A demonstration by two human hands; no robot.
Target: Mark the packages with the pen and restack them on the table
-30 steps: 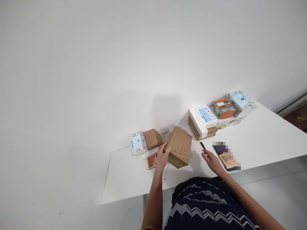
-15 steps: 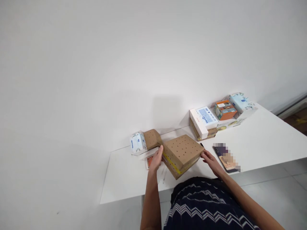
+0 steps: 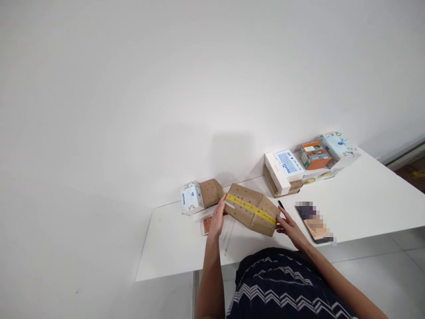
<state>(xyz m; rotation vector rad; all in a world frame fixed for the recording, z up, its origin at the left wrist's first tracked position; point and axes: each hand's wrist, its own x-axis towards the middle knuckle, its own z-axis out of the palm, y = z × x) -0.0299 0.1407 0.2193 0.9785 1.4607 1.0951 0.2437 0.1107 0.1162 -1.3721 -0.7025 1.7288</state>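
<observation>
Just below the centre of the frame, I see an angular, matte brown cardboard box (image 3: 244,215), dark-dotted and banded with yellow tape (image 3: 247,205). The left hand (image 3: 217,218) grips one end; the right hand (image 3: 289,227), half-curled, holds the other.

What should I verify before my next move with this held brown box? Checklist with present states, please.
1. Left hand on the held brown box: ok, gripping its left end.
2. Right hand on it: ok, fingers at the opposite end.
3. Yellow tape across the visible faces: ok, running end to end.
4. Flat device well back from the table's front edge: not ok, it lies close.
5. Box contents: cannot tell, hidden.
</observation>
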